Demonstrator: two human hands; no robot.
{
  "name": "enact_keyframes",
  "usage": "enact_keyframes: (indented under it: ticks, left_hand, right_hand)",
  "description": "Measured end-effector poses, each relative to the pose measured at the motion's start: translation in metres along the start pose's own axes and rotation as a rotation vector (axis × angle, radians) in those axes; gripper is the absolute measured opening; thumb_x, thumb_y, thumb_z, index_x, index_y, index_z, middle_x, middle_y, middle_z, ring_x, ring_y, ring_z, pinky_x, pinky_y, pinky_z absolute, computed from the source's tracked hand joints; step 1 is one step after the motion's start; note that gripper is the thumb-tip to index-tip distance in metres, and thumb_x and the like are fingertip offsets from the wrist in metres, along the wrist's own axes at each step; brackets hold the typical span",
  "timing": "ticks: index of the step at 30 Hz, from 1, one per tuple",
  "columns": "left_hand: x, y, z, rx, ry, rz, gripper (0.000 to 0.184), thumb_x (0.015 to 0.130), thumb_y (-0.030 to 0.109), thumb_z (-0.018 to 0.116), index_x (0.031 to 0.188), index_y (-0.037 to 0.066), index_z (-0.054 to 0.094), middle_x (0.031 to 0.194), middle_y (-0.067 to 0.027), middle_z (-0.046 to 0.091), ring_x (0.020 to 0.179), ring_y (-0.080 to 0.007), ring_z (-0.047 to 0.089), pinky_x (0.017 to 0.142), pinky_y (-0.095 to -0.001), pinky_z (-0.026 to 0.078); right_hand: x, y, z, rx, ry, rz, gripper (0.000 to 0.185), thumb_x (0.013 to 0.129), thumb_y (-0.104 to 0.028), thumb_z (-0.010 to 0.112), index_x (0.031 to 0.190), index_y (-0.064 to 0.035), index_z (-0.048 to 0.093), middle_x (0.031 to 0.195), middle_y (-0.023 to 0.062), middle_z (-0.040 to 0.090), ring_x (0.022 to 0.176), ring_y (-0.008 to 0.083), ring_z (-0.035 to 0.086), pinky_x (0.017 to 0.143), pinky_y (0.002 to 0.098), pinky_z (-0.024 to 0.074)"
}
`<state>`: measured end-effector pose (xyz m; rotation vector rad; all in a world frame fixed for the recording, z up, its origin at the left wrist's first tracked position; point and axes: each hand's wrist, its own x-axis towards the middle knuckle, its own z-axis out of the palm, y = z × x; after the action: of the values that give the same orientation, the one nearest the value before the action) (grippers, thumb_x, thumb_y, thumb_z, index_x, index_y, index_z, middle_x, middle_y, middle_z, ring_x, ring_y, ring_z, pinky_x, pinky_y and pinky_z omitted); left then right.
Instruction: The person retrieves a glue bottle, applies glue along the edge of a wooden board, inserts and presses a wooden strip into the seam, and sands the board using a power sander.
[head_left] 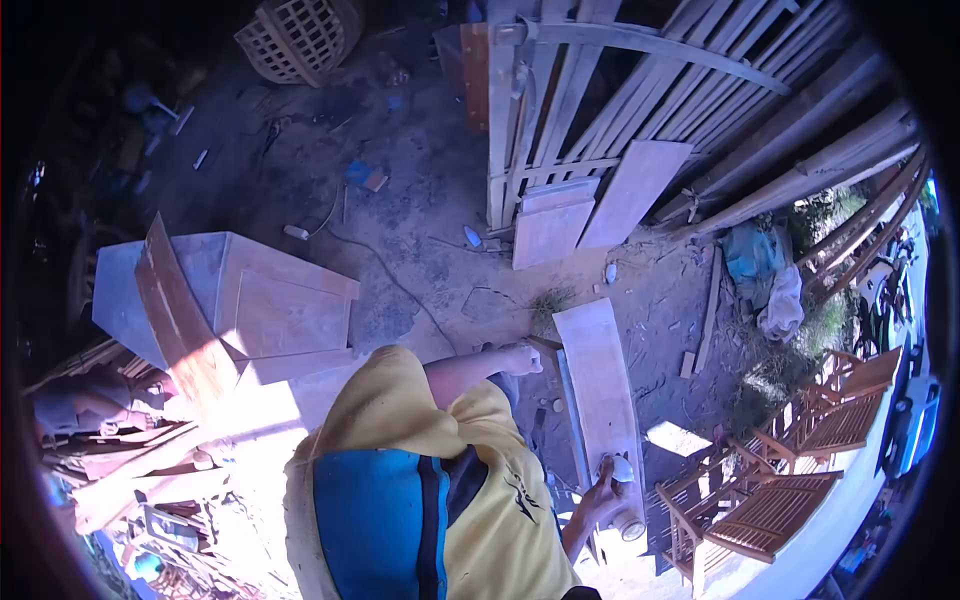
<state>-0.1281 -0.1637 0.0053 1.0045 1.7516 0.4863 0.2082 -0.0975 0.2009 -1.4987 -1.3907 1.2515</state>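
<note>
A long pale wooden board (600, 385) lies on a narrow support in front of me. My right hand (600, 492) is closed around a small white rounded thing (622, 468) at the board's near end; I cannot tell its exact kind. Beside that hand stands a round pale container (630, 527), seemingly a jar or can. My left hand (517, 359) is closed like a fist near the far end of the board, apart from its surface. Whatever its fingers may hold is hidden.
At left, a curved wooden plank (180, 310) lies across a panelled wooden piece (285, 310). Wooden panels (640, 190) lean against a slatted frame (650, 45). Slatted chairs (770, 510) stand at right. A cable (385, 270) crosses the dirt floor. A person (95, 405) is partly visible at far left.
</note>
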Motion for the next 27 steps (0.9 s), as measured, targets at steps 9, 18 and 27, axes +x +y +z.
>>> enact_keyframes:
  ticks: [9, 18, 27]
  left_hand:
    - [-0.26, -0.081, 0.095, -0.508, 0.499, -0.33, 0.056, 0.101, 0.053, 0.064, 0.118, 0.002, 0.077, 0.115, -0.0197, 0.077, 0.11, -0.0314, 0.074, 0.097, -0.0446, 0.056]
    - [-0.665, -0.14, -0.018, 0.415, 2.308, -0.805, 0.019, 0.102, 0.022, 0.066, 0.112, 0.006, 0.066, 0.106, -0.0159, 0.072, 0.096, -0.0359, 0.07, 0.084, -0.0469, 0.055]
    - [-0.75, -0.335, -0.045, -0.534, 1.539, -1.433, 0.072, 0.099, 0.064, 0.054, 0.128, 0.0, 0.069, 0.121, -0.0302, 0.07, 0.117, -0.0467, 0.067, 0.1, -0.0544, 0.051]
  right_hand:
    - [0.058, -0.005, 0.01, -0.081, -0.48, -0.327, 0.034, 0.095, -0.018, 0.083, 0.121, 0.0018, 0.075, 0.099, 0.0074, 0.075, 0.084, 0.0153, 0.065, 0.072, 0.0322, 0.0541]
    - [0.019, -0.015, 0.056, -0.089, -0.713, -0.379, 0.04, 0.1, -0.024, 0.076, 0.126, 0.0059, 0.07, 0.096, 0.0106, 0.074, 0.08, 0.0169, 0.068, 0.068, 0.031, 0.0541]
    - [-0.034, -0.049, 0.132, -0.148, -0.771, -0.409, 0.043, 0.098, -0.021, 0.076, 0.131, 0.0061, 0.068, 0.099, 0.0092, 0.073, 0.082, 0.0168, 0.067, 0.07, 0.0318, 0.054]
